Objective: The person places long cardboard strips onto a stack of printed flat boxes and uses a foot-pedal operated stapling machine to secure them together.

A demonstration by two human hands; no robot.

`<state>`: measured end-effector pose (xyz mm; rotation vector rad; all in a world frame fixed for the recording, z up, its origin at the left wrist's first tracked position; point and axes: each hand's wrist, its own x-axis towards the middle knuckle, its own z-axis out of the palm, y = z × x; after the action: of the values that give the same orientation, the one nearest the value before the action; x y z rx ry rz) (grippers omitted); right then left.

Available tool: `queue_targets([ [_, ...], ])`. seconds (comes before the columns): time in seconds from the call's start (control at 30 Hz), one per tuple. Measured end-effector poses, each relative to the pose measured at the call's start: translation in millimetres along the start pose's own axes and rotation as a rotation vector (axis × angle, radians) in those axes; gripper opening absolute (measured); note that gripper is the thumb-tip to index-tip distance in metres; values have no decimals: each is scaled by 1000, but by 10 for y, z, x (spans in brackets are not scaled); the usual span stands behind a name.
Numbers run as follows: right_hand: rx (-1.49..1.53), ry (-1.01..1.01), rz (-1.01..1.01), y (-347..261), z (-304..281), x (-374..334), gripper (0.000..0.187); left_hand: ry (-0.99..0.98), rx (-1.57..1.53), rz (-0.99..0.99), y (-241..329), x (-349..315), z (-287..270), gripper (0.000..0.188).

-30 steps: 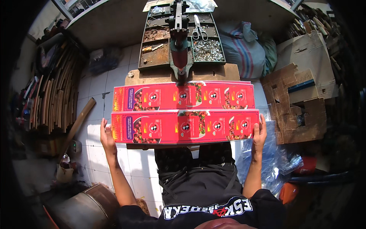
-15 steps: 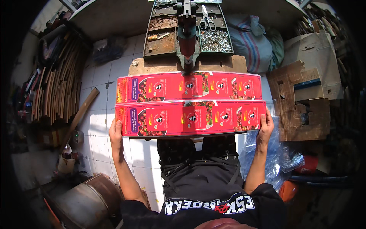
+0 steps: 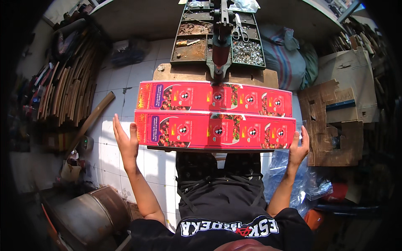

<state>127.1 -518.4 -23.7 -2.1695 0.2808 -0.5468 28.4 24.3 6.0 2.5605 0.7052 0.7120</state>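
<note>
Two long red printed card strips, a far one (image 3: 199,100) and a near one (image 3: 199,140), lie side by side on a wooden board (image 3: 251,76). Food pictures and round emblems cover both. My left hand (image 3: 127,142) is open, fingers stretched and thumb apart, a little off the near strip's left end. At the opposite end is my right hand (image 3: 299,146), its fingers also stretched out; the thumb is beside the strip's corner, and whether it touches cannot be made out. The lower end of a dark upright press (image 3: 220,56) stands at the far strip's back edge.
Behind the board is a compartment tray (image 3: 194,62) with scissors (image 3: 239,31) and many small shiny metal pieces (image 3: 247,52). Stacked cardboard (image 3: 63,96) fills the left side. Cut cardboard (image 3: 314,108) and clear plastic (image 3: 289,175) are at right; a metal drum (image 3: 96,213) stands lower left.
My left hand has come away from the near strip's left end and opened. My right hand's fingers have straightened at the right end. The view has shifted, and the strips appear slightly tilted.
</note>
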Motion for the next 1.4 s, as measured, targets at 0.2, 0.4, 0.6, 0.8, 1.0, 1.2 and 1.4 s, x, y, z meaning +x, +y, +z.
queue_targets([
  [0.2, 38, -232, -407, -1036, 402, 1, 25, -109, -375, 287, 1380, 434, 174, 47],
  [0.4, 404, -504, -357, -1798, 1150, 473, 18, -62, -564, 255, 1776, 1136, 1258, 27],
  [0.6, 31, -193, -512, -1635, 1967, 1307, 35, -2, -687, 160, 1656, 1110, 1899, 19],
  [0.8, -450, -155, -678, -1252, 2394, 1271, 53, -77, -713, 184, 1671, 1059, 1839, 19],
  [1.0, -603, -269, -700, -1255, 2441, 1198, 54, -99, -721, 128, 1654, 1087, 1839, 19],
  [1.2, -589, -249, -671, -1190, 2464, 1269, 60, -155, -736, 91, 1686, 1097, 1810, 19],
  [1.4, -550, -255, -666, -1139, 2481, 1305, 63, -160, -722, 88, 1688, 1107, 1792, 19],
])
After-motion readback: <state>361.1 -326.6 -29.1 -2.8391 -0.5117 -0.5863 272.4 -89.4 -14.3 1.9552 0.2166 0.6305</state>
